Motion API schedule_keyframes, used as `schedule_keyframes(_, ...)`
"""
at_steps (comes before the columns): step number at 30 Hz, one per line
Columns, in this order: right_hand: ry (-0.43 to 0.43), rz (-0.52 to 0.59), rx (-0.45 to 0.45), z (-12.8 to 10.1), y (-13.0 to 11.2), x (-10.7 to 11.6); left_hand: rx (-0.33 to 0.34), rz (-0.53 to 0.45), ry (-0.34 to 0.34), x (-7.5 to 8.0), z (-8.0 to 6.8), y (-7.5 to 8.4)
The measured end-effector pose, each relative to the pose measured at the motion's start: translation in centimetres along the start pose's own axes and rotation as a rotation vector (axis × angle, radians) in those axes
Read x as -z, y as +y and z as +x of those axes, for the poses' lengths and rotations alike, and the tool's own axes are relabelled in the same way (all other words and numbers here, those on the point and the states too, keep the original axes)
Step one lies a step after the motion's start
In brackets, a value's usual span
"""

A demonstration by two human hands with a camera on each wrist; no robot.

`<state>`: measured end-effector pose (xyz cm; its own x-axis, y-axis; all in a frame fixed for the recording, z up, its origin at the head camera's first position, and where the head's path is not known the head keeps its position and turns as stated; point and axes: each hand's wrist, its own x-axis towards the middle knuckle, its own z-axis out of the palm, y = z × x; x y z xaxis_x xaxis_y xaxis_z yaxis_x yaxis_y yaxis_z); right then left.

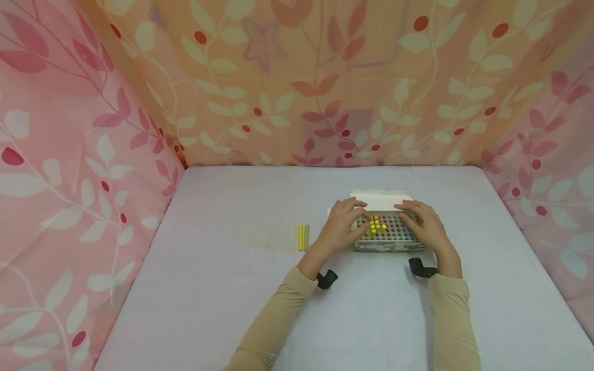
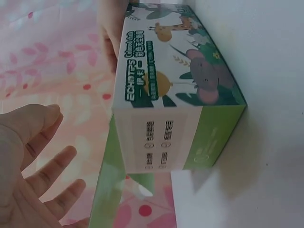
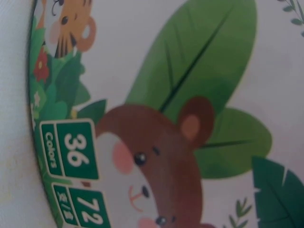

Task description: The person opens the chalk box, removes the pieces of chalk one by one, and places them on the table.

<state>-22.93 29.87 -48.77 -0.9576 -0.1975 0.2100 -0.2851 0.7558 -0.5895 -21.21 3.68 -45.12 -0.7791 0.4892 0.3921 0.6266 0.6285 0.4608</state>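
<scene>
A box of colored chalk [image 1: 390, 246] stands on the table with its lid [image 1: 380, 200] folded back. In its top, several yellow chalks [image 1: 374, 226] stick up above the rows of other chalks. My left hand [image 1: 341, 224] is over the box's left end, fingertips near the yellow chalks. The left wrist view shows that hand [image 2: 33, 166] with spread fingers and nothing between them. My right hand [image 1: 424, 224] lies at the box's right end, fingers loosely bent over the edge. The right wrist view shows only the printed box front [image 3: 156, 142], with the hand out of frame.
Left of the box, a yellow chalk stick [image 1: 300, 237] and an olive-green chalk stick [image 1: 306, 238] lie side by side on the white table [image 1: 223, 278]. Black wrist cameras [image 1: 327, 279] hang by both wrists. Floral curtains [image 1: 278, 82] enclose the table at the back and sides.
</scene>
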Motion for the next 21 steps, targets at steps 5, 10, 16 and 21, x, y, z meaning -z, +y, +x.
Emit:
schedule_keyframes(5, 0.005, 0.009, 0.004, 0.0, 0.0, 0.0, 0.011, 0.002, -0.031, -0.6, 0.4, 0.4)
schedule_keyframes(10, 0.011, 0.011, 0.008, 0.0, 0.0, -0.1, -0.005, 0.008, -0.036, -1.1, 0.6, 0.5)
schedule_keyframes(16, 0.015, 0.013, 0.019, 0.0, 0.0, 0.0, 0.029, 0.051, -0.091, -1.7, 1.1, 0.7)
schedule_keyframes(21, 0.015, 0.008, 0.024, 0.0, 0.1, 0.0, 0.032, 0.103, -0.130, -2.5, 1.6, 0.9)
